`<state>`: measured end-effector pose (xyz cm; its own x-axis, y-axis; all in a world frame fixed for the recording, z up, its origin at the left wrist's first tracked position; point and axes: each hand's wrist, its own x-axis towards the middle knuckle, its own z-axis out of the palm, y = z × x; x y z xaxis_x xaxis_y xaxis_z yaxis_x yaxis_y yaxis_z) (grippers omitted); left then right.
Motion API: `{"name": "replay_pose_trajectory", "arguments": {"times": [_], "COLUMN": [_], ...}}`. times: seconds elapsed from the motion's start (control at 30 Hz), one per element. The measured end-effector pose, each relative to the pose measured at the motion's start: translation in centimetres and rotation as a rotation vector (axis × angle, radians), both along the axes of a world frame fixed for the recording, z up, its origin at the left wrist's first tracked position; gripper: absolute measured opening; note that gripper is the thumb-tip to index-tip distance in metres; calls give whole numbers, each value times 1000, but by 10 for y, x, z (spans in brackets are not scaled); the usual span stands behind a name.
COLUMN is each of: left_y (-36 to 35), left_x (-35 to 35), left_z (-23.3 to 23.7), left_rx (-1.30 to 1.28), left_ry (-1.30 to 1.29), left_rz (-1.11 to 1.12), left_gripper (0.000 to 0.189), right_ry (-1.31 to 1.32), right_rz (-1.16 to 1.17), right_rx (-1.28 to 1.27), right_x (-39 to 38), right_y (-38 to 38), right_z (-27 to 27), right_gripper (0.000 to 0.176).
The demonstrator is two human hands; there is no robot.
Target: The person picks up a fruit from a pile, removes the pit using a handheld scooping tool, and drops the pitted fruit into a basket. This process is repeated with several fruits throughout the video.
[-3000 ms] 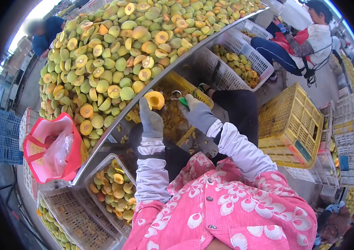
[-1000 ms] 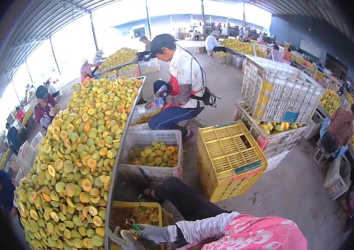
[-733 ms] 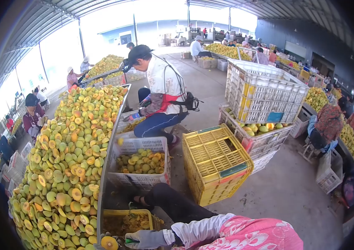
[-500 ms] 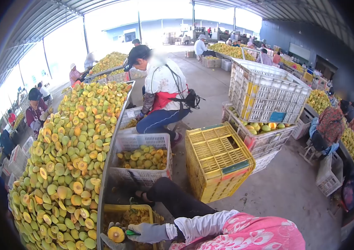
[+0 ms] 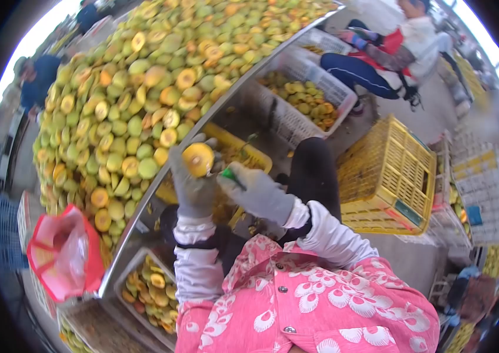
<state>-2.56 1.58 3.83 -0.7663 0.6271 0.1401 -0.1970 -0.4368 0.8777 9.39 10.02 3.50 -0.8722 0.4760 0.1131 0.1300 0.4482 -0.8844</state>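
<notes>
My left hand point(image 5: 193, 191), in a grey glove, is closed around a halved yellow peach point(image 5: 198, 159), its cut orange face turned up toward me. My right hand point(image 5: 261, 193), gloved alike, grips a small tool with a green handle point(image 5: 229, 174); I cannot make out its working end. Both hands are close together over a yellow crate point(image 5: 236, 141) holding scraps. Just left of them, a large heap of halved peaches point(image 5: 126, 117) lies behind the metal edge point(image 5: 143, 203) of a raised table.
A white crate point(image 5: 287, 126) of peaches stands beyond my knee, and another crate of peaches point(image 5: 154, 288) is at lower left. A red bag point(image 5: 64, 256) hangs at the table corner. An upturned yellow crate point(image 5: 387, 176) stands right. A co-worker point(image 5: 390, 56) sits at upper right.
The view has tilted down and turned, bringing my hands and pink floral top toward the middle. The peach half is still in my left hand and the green-handled tool in my right.
</notes>
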Motion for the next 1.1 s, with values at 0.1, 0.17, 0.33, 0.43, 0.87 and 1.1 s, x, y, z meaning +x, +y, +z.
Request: {"name": "replay_pose_trajectory", "arguments": {"times": [0.1, 0.17, 0.33, 0.43, 0.87, 1.1], "left_y": [14, 14, 9, 7, -14, -41], "left_x": [16, 26, 32, 39, 27, -18], "left_z": [4, 4, 9, 5, 28, 20], "left_rx": [-90, -57, 80, 13, 11, -402], "left_ry": [301, 188, -205, -71, -53, -22], "left_rz": [191, 175, 62, 171, 83, -352], "left_gripper": [53, 54, 59, 63, 71, 79], "right_ry": [-28, 29, -34, 49, -43, -517], "right_rz": [-12, -17, -9, -10, 95, 264], "right_rx": [53, 50, 74, 64, 266, -651], "right_x": [6, 7, 10, 10, 4, 2], "right_y": [2, -4, -8, -16, -17, -23], "right_z": [16, 8, 11, 7, 14, 41], "right_gripper": [23, 24, 26, 27, 44, 43]}}
